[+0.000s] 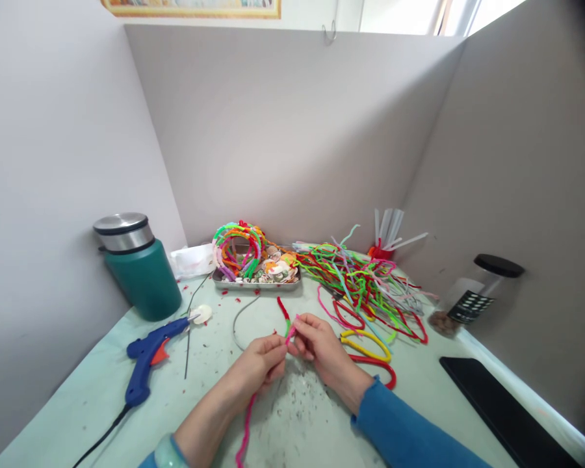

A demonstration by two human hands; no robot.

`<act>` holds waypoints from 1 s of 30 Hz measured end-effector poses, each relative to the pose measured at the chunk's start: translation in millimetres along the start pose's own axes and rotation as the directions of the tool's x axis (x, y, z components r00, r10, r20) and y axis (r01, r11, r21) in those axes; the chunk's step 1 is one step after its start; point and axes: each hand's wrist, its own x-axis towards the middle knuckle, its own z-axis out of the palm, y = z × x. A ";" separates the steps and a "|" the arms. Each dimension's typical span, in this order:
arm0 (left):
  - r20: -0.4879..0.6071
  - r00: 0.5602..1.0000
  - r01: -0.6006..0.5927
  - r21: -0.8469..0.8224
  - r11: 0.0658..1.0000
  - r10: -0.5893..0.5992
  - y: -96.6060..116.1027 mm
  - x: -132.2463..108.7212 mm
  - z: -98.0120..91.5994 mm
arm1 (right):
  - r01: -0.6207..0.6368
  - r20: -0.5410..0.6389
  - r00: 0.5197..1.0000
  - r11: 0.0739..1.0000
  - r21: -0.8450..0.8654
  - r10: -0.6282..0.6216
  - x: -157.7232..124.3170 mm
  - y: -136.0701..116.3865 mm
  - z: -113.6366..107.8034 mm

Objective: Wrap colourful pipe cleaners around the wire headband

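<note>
My left hand and my right hand meet over the middle of the pale green table. Both are closed, pinching a thin headband partly wrapped in red and green pipe cleaner. A pink pipe cleaner runs from my fingertips down under my left wrist. The bare grey part of the headband curves away to the left of my hands.
A blue glue gun lies at left, with a teal flask behind it. A metal tray of wrapped headbands and shells stands at the back. Loose pipe cleaners spread right. A glass jar and black slab lie at right.
</note>
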 end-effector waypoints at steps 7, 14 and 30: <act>-0.115 0.993 0.007 0.014 1.000 -0.005 -3.9 2.0 -0.2 | 0.096 -0.079 0.992 0.995 -0.037 -0.099 -1.1 -6.5 1.9; -0.045 0.999 -0.004 -0.114 0.993 -0.002 -4.0 1.1 -5.1 | 0.112 -0.052 0.992 0.994 0.008 -0.111 4.5 -8.1 -5.9; -0.035 0.999 -0.036 -0.268 0.963 0.027 1.9 -2.5 -2.7 | 0.102 0.093 0.992 0.981 -0.165 -0.088 -2.2 -2.4 -1.5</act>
